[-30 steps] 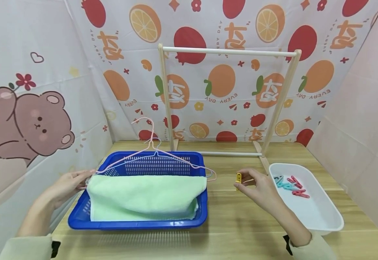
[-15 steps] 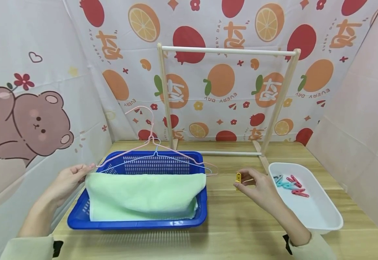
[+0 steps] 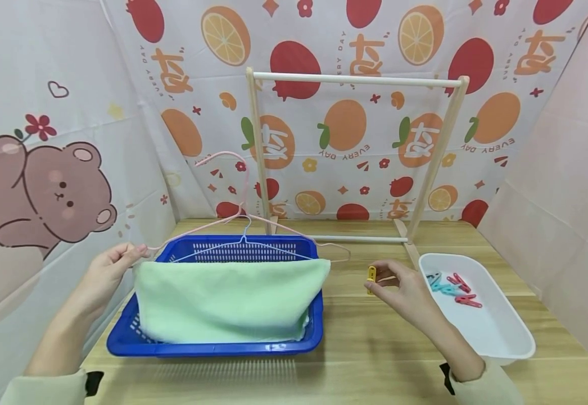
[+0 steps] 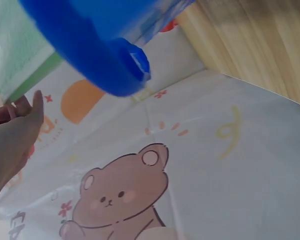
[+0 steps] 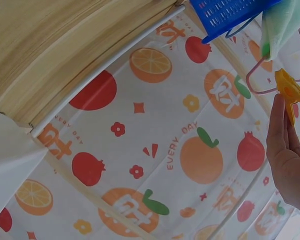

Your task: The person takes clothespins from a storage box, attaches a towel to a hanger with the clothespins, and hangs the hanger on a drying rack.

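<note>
A light green towel [image 3: 233, 298] hangs over the lower part of a pink clothes hanger [image 3: 208, 226], in front of and partly inside a blue plastic basket [image 3: 213, 350]. My left hand [image 3: 109, 273] pinches the hanger's left end close to the towel's upper corner; the left wrist view has those fingers at the towel corner [image 4: 20, 75]. Behind it a light blue hanger [image 3: 218, 246] shows in the basket, its lower part hidden. Between thumb and fingers, my right hand [image 3: 400, 289] holds a yellow clothespin [image 3: 371, 278], to the right of the hanger's right end.
A white tray [image 3: 506, 332] on the right holds red and teal clothespins [image 3: 458, 284]. Behind the basket stands a wooden rack with a white top bar [image 3: 360, 80]. Printed cloths [image 3: 344, 169] enclose the wooden table [image 3: 365, 371] at the back and sides.
My left hand has risen with the pink hanger, whose hook now stands higher. The towel's upper edge has lifted with it. My right hand stays nearly still with the clothespin.
</note>
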A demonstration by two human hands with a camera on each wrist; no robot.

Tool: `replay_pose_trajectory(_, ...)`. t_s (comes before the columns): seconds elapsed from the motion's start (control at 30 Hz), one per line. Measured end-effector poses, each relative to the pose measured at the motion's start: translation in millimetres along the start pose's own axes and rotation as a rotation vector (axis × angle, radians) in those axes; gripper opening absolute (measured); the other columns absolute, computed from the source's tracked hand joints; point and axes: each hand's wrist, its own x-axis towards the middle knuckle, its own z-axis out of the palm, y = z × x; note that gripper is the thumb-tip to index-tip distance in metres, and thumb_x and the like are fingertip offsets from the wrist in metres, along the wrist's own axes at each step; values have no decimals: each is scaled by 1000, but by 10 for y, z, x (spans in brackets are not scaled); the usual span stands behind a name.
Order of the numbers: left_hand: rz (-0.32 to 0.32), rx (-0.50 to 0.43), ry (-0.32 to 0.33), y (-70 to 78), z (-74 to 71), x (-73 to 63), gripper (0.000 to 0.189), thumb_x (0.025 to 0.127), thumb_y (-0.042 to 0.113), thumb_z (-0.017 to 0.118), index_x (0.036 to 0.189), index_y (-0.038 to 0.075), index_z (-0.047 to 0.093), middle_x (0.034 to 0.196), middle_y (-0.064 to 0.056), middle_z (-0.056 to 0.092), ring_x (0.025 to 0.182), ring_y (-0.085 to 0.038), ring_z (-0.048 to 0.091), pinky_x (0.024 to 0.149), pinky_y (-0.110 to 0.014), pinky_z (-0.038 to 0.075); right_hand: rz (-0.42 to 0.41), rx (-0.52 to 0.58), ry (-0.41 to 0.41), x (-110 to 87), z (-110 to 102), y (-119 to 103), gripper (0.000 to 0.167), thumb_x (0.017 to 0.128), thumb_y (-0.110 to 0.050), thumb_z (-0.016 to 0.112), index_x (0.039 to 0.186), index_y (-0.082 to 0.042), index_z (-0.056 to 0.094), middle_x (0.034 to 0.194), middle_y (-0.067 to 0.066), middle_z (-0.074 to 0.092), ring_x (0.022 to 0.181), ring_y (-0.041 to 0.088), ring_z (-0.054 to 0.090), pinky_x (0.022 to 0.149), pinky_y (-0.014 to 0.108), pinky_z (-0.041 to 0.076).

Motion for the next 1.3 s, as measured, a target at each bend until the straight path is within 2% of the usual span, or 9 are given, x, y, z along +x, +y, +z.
replay_pose_trajectory(0.03, 18, -33, -1, 19, 15, 3, 29, 99, 22, 45, 77, 5, 53, 86, 8, 58, 95, -1, 48, 93, -28, 28, 6, 1, -1, 2, -5, -3, 31, 75, -5, 76, 102, 0, 60, 84, 0, 62, 76, 12, 61, 69, 25, 53)
replay_pose_trajectory(0.13, 69, -118, -1, 69, 56, 10, 26, 98, 17, 47, 79, 3, 58, 81, 3, 62, 88, -2, 56, 76, -12, 37, 18, 4, -4, 7, -29, -18, 31, 76, -7, 75, 102, 0, 60, 85, 1, 63, 77, 13, 62, 70, 25, 53)
replay_pose_trajectory(0.27, 89, -197, 18, 123, 93, 2, 25, 97, 14, 48, 77, 2, 57, 78, 2, 64, 80, -4, 59, 71, -10, 42, 37, 21, -2, 15, -68, -48, 31, 77, -8, 75, 103, -1, 60, 86, 2, 63, 78, 13, 62, 70, 24, 53)
replay_pose_trajectory(0.5, 91, -263, 68, 196, 144, -17, 24, 96, 9, 48, 74, 4, 55, 78, 2, 62, 78, -3, 59, 70, -9, 43, 70, 82, -2, 39, -125, -109, 32, 78, -10, 74, 106, -2, 59, 90, 5, 63, 80, 14, 63, 71, 25, 53)
replay_pose_trajectory(0.77, 104, -234, 118, 328, 193, -42, 25, 95, 13, 52, 72, 3, 50, 76, 3, 57, 76, -3, 61, 66, -10, 44, -15, 129, 37, 116, -156, -146, 33, 78, -4, 73, 108, -1, 59, 93, 8, 63, 84, 17, 63, 74, 24, 52)
replay_pose_trajectory(1.0, 68, -124, 158, 438, 242, -70, 27, 95, 17, 53, 72, 3, 47, 80, 2, 51, 78, -1, 62, 68, -10, 40, -58, 186, 72, 182, -181, -191, 34, 81, -4, 69, 112, 1, 57, 98, 11, 64, 88, 15, 62, 75, 22, 51)
replay_pose_trajectory(1.17, 53, -42, 185, 486, 252, -100, 30, 96, 19, 51, 73, 1, 46, 81, 4, 54, 78, 0, 60, 68, -12, 39, -72, 244, 73, 216, -181, -169, 33, 83, -2, 67, 114, 2, 55, 101, 13, 64, 91, 15, 62, 76, 25, 51)
replay_pose_trajectory(1.3, 61, -97, 187, 513, 245, -115, 30, 96, 19, 51, 73, 1, 46, 82, 4, 57, 79, -1, 60, 68, -10, 40, -43, 277, 84, 235, -180, -170, 34, 83, -3, 68, 114, 0, 55, 102, 13, 63, 92, 16, 62, 76, 26, 51)
